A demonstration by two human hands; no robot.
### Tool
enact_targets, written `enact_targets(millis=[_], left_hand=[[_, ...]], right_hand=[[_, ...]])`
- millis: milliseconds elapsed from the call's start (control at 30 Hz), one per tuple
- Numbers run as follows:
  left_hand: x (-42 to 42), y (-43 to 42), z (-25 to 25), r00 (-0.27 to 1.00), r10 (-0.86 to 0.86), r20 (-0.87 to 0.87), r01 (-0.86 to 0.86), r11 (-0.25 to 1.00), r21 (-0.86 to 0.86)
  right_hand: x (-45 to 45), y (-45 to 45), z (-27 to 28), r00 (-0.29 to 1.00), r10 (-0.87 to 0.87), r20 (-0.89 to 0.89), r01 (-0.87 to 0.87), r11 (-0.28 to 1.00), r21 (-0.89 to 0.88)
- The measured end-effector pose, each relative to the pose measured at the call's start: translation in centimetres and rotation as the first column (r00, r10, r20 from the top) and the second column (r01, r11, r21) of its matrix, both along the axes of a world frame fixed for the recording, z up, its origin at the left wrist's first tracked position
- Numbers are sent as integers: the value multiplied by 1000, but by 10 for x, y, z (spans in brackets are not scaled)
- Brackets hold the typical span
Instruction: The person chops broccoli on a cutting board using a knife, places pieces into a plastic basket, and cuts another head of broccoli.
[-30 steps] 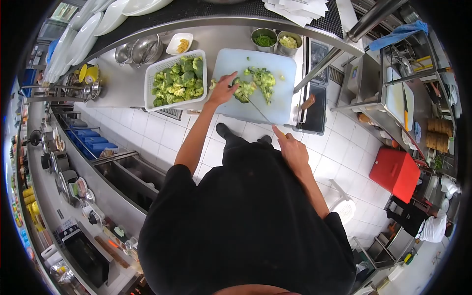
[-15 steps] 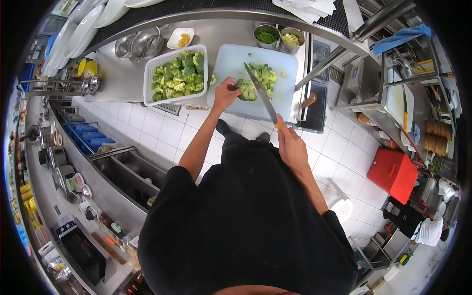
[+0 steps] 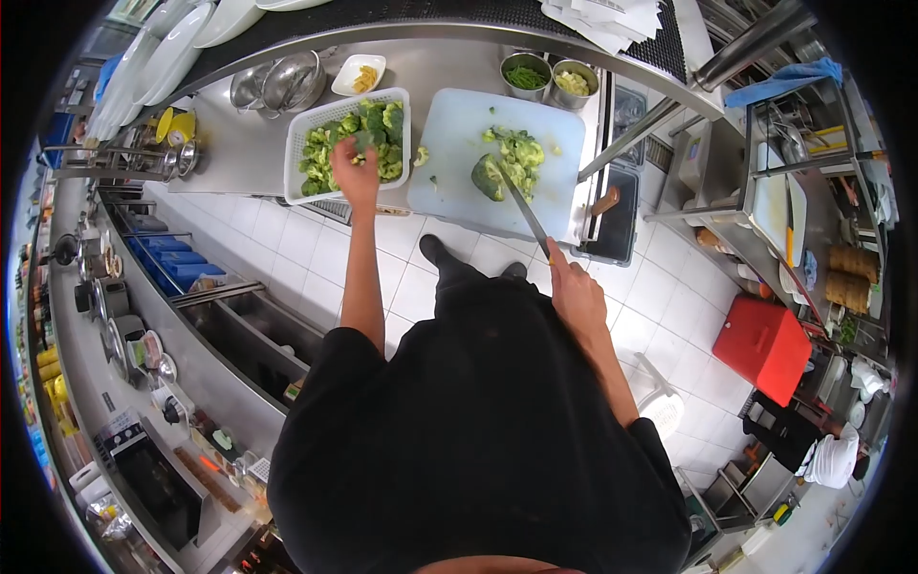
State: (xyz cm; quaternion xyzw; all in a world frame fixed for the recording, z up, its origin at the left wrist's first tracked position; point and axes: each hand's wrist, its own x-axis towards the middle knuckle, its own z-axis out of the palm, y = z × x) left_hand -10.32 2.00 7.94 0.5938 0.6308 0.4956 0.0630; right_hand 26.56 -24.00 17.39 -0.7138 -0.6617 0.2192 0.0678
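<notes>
Over the white perforated basket, my left hand reaches down with its fingers apart. Broccoli florets fill the basket. A blurred piece of green shows at the fingertips; I cannot tell if they touch it. My right hand is closed around the handle of a long kitchen knife. The blade lies across a broccoli head on the pale cutting board. Cut broccoli pieces lie behind the blade, and small bits are scattered on the board.
Metal pots of chopped green and pale pieces stand behind the board. A white dish and metal bowls sit behind the basket. A shelf overhangs the counter's back. At far right, another person is partly visible.
My left hand has moved left from the board to over the basket, where it had held a small floret. The knife stays in my right hand, its blade slightly lower on the board.
</notes>
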Motion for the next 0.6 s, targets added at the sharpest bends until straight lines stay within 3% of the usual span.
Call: enact_targets(millis=[67, 200, 333, 433, 500, 600], left_hand=[[-14, -11, -1, 984, 75, -165, -80, 996, -26], [-23, -46, -50, 923, -24, -385, -44, 985, -168], [-3, -60, -55, 880, 101, -464, -132, 991, -34], [41, -57, -53, 952, -96, -289, 110, 993, 32], [84, -55, -51, 883, -468, -42, 455, 873, -174], [141, -57, -57, 793, -588, 160, 608, 744, -278]], right_hand=[[0, -1, -4, 999, 11, 52, -11, 1000, -3], [-3, -6, -9, 998, -54, 19, 52, 995, 88], [-6, -6, -15, 998, -64, 5, 63, 992, 110], [-11, 0, -13, 997, -73, -14, 74, 992, 105], [-16, 5, -14, 998, -62, -12, 63, 994, 89], [-23, 13, -24, 999, -11, 41, 9, 999, 49]])
